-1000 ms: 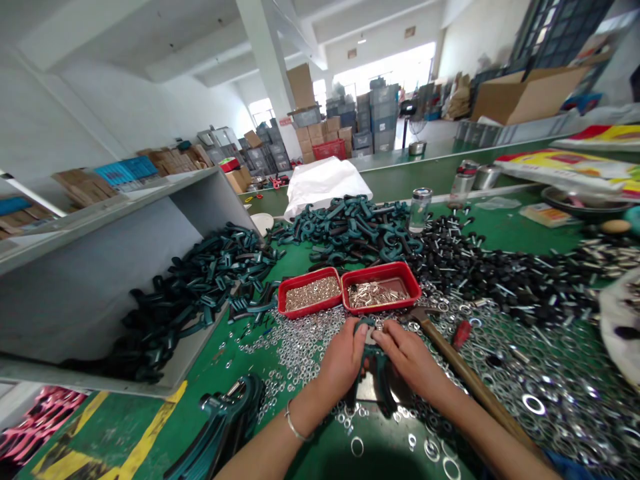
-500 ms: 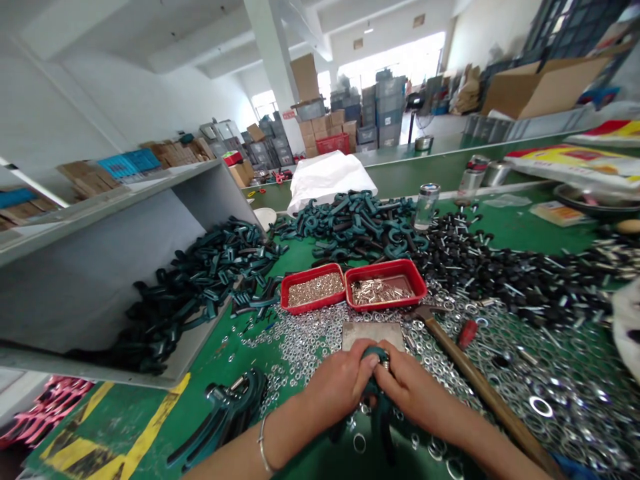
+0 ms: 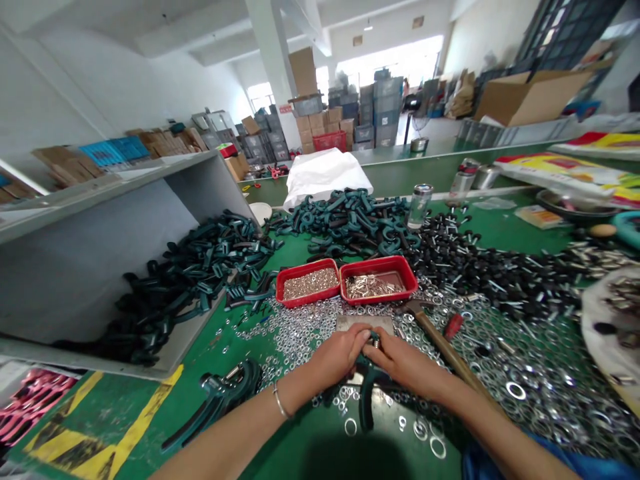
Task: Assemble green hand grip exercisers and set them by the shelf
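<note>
Both my hands hold a dark teal C-shaped clamp body point(image 3: 367, 383) just in front of me, its lower arm hanging toward the bench. My left hand point(image 3: 340, 357) grips it from the left side. My right hand point(image 3: 405, 363) has its fingertips against a small metal bolt point(image 3: 375, 342) at the clamp's top, and the fingers partly hide the joint. A square steel plate point(image 3: 365, 324) lies just beyond my hands. Steel washers point(image 3: 305, 340) are scattered around them, and a wooden-handled hammer point(image 3: 443, 343) lies to the right.
Two red trays point(image 3: 307, 283) of small metal parts stand beyond the plate. Teal clamp parts lie heaped behind them and fill a grey shelf bin point(image 3: 150, 260) at left. Black bolts point(image 3: 490, 277) spread right; finished clamps point(image 3: 215, 400) lie at left.
The head view has shifted slightly, and the bench sits a little higher in the frame. My hands have moved closer together around the clamp, and they now lie just below the steel plate.
</note>
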Motion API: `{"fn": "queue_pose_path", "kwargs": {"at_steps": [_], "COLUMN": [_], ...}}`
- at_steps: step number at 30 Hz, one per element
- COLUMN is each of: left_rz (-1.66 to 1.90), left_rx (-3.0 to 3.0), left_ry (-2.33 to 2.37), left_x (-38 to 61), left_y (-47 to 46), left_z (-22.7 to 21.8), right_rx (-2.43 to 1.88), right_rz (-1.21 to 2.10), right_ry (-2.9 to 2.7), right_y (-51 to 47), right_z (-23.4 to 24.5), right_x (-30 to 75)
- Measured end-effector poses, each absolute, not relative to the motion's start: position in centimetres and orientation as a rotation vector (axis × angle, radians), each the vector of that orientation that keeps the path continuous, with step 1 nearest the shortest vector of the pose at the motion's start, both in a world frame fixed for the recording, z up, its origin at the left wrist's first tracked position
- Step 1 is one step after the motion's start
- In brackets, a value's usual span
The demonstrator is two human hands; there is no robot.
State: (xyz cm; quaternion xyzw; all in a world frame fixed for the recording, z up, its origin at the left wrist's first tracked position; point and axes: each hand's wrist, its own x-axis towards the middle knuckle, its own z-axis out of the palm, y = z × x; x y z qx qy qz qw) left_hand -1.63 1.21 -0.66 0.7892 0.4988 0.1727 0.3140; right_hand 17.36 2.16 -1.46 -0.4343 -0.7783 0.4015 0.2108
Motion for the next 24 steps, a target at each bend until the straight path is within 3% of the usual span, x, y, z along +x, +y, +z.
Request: {"fn": "queue_pose_path", "kwargs": {"at_steps": [8, 12, 15, 24], "left_rz": [0.267, -0.164, -0.279, -0.048], "left_rx": [2.661, 2.757, 2.718, 2.745], "left_ry": [1.55, 1.527, 1.501, 1.536], "left_x": [-1.4, 0.8, 1.7, 0.2], "left_y": [10.2, 15.7, 17.8, 17.3], "left_z": [2.7, 2.0, 0.3, -2.7], "right_rx": [-1.432, -1.641, -1.76, -1.639], "right_rz": [0.194, 0.243, 0.315, 0.436], "right_ry": [-2.402, -2.585, -2.561, -2.453], "right_y": [11.5, 16.4, 18.7, 20.3], "right_z": [2.1, 0.9, -1.0, -4.2], "right_x": [21.9, 17.9, 15.6, 15.6]}}
